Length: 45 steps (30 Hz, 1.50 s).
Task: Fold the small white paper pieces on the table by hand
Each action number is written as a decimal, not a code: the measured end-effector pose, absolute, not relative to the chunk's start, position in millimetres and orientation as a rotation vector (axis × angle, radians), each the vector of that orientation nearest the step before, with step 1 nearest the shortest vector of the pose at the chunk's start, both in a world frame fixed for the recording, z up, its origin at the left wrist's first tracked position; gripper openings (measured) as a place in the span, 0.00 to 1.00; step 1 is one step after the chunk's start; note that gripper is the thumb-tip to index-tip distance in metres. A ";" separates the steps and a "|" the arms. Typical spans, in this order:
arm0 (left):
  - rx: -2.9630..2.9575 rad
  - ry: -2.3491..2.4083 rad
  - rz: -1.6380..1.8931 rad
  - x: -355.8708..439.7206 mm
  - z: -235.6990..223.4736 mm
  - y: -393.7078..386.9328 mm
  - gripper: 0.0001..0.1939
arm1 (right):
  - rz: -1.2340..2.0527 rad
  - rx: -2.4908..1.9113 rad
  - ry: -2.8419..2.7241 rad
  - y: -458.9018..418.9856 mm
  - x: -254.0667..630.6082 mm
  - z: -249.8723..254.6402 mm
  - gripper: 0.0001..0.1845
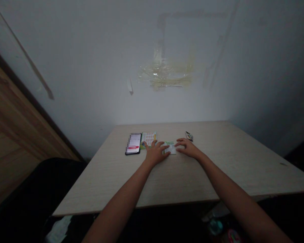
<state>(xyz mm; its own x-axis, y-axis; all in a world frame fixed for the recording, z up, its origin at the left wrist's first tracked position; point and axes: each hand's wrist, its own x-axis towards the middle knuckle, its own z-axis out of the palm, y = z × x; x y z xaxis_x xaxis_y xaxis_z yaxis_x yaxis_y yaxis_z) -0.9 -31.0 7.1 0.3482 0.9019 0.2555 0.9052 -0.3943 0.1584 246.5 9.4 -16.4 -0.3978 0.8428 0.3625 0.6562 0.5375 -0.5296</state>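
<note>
Green-edged paper card (170, 147) sits between our hands, apparently pinned flat: left hand (155, 153) spread, right hand (188, 148) narrower, both open on its edges. Printed leaflet (149, 139) lies beyond left fingertips, phone (133, 143) further left, foil packet (189, 136) beyond right hand.

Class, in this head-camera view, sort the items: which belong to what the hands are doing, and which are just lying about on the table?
In use: white-and-green rectangular printed card, between the left hand and the right hand, left fingers resting on it.
Lying about: black smartphone with a blurred screen; green-and-orange printed leaflet; small dark silvery packet.
</note>
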 end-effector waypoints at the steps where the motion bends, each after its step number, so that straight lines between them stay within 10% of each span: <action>1: -2.572 -1.722 -0.480 -0.9 6.7 -30.8 0.22 | 0.411 -1.183 -2.172 10.1 246.7 -16.8 0.09; 45: -2.564 -1.739 -0.489 0.7 8.1 -31.2 0.21 | 0.055 -1.502 -2.138 13.2 220.1 -7.6 0.16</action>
<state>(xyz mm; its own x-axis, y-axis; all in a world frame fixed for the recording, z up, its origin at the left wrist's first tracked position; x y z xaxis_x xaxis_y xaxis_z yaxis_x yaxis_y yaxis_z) 0.7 -31.2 8.1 0.3363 0.9058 0.2577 0.9074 -0.3849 0.1689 220.1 13.2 -7.6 -0.2480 0.8867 0.3901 0.8655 0.3837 -0.3220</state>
